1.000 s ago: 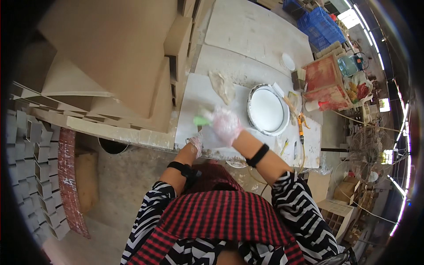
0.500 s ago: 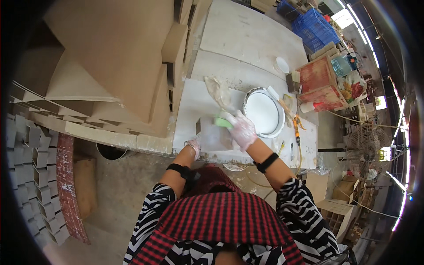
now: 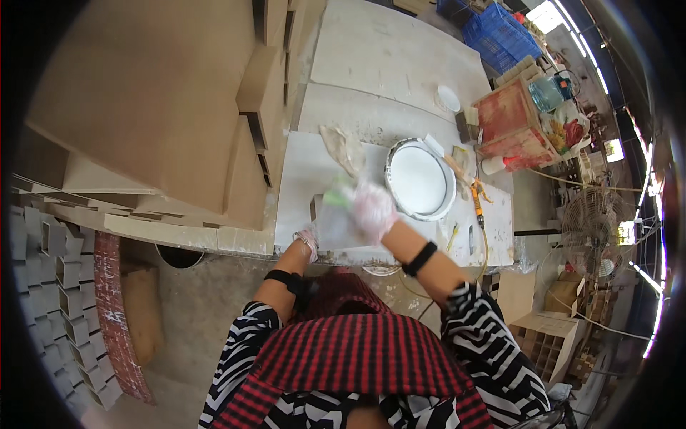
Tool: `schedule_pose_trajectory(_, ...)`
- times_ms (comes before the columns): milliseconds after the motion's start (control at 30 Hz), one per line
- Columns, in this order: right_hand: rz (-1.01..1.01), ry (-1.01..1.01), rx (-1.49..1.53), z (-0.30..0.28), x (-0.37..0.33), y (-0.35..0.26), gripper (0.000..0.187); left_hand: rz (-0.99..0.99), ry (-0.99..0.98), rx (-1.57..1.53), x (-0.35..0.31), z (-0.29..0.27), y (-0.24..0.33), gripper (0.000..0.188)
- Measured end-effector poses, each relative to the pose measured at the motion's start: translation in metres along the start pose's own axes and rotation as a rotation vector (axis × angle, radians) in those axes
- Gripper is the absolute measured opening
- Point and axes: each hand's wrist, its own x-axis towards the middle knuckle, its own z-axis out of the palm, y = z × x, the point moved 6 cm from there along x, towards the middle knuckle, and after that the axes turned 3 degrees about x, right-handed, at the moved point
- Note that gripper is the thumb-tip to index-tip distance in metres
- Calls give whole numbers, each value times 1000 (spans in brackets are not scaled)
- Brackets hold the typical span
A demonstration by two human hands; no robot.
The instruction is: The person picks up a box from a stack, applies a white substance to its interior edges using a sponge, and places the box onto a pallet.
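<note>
The right hand (image 3: 374,212) held one green tool (image 3: 337,198) over one box (image 3: 334,230) on the desk (image 3: 293,171); the left hand (image 3: 306,243), beside it, gripped indistinguishably. One bucket (image 3: 420,179) and one cloth (image 3: 343,150) lay nearby.

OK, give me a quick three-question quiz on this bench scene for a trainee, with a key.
1. True or false: the right hand holds a green piece.

2. What is in the round tub?
a) brown cardboard strips
b) white material
c) blue bottles

3. Fill in the side as pictured: the crumpled beige piece lies to the ____ of the tub.

Key: 1 true; 2 b; 3 left.
</note>
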Motion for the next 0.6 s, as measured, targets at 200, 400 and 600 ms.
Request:
schedule_pose_trajectory(200,225,160,714,25,-25,1,47,4,-13,4,5,4,2,39)
schedule_pose_trajectory(400,217,-128,206,-3,-49,-4,43,6,-25,2,7,12,6,39)
schedule_pose_trajectory(600,40,-205,192,-11,-44,-4,49,0,-28,12,11,17,8,39)
